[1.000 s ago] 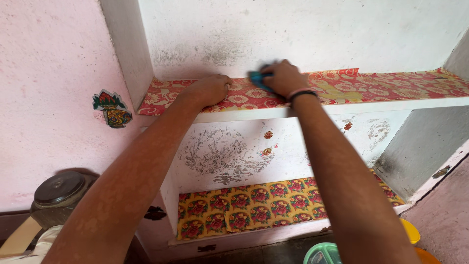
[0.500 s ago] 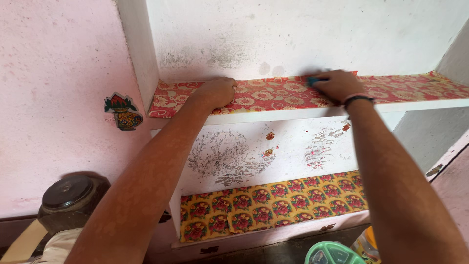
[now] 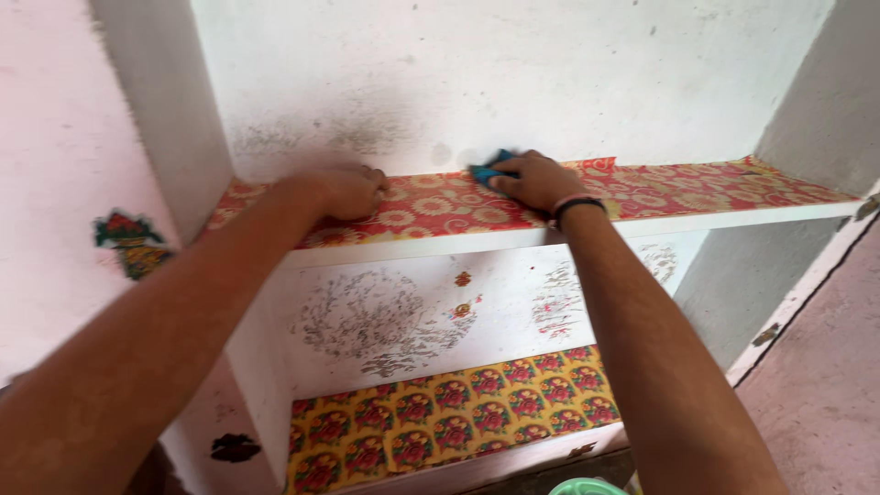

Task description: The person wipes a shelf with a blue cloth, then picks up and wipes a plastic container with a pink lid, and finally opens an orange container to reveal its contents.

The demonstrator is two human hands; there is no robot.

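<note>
Right fingers: your right hand (image 3: 536,180) has its fingers curled down and pressed together over a small blue cloth (image 3: 491,169); only a corner of it shows past your fingertips, so the grip looks like a flat press more than a pinch.
Left fingers: your left hand (image 3: 344,190) lies palm down with the fingers loosely together, holding nothing and resting on the shelf paper.
Cloth, place: it sits on the upper shelf, at the back, near where the paper meets the white back wall (image 3: 513,73).
Cloth, handling: judged from its bunched shape, it is soft, light and limp. It will fold and slip under your palm unless you keep pressure on it. Take it by the wad, gathered under the fingers, not by a loose edge.
Surface under it: the red flowered liner (image 3: 697,192) on the upper shelf (image 3: 642,225) looks thin and may wrinkle or lift if you drag hard. Your flat left hand is well placed to pin it.
Wrist: a dark band (image 3: 576,203) sits on your right wrist, clear of the cloth.
Farther out: dark smudges mark the wall above your left hand. The lower shelf carries a yellow flowered liner (image 3: 458,412), well apart from both hands. A small coloured sticker (image 3: 128,243) sits on the pink wall at left.
</note>
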